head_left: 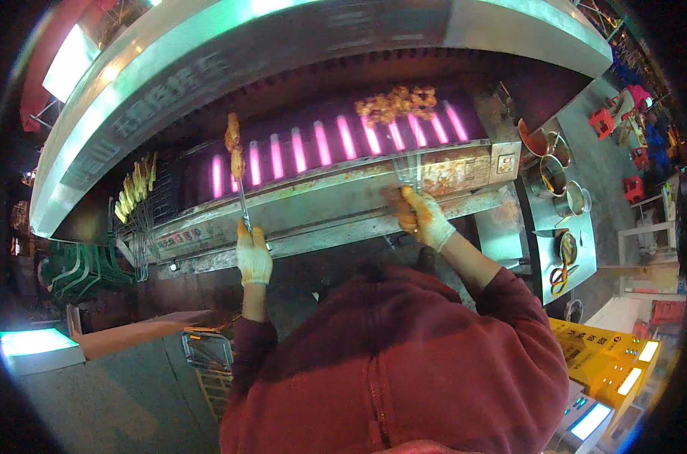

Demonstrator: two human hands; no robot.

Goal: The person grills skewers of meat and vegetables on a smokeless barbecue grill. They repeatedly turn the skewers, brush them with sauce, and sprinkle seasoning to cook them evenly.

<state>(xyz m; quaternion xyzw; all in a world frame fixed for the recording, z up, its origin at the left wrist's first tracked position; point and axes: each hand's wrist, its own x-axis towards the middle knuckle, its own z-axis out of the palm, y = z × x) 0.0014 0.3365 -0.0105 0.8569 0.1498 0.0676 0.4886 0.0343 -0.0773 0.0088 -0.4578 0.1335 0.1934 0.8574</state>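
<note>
Both my hands wear pale work gloves. In my left hand (254, 256) are the metal handles of meat skewers (235, 147), closed in my fingers; their browned meat stands up over the left part of the grill. How many skewers are in that hand I cannot tell. My right hand (426, 218) is closed round the thin handles of a bunch of skewers (396, 106), whose browned pieces lie side by side over the right part of the grill. Beneath the food, the electric grill (320, 193) shows a row of glowing pink-purple heating tubes (323, 142).
Pale yellow-green skewers (137, 185) rest at the grill's left end. A curved metal hood (169, 83) overhangs the back. On the right, a side table (544, 261) carries metal pots (549, 175) and orange-handled scissors (560, 278). Lower right stands a yellow box (585, 348).
</note>
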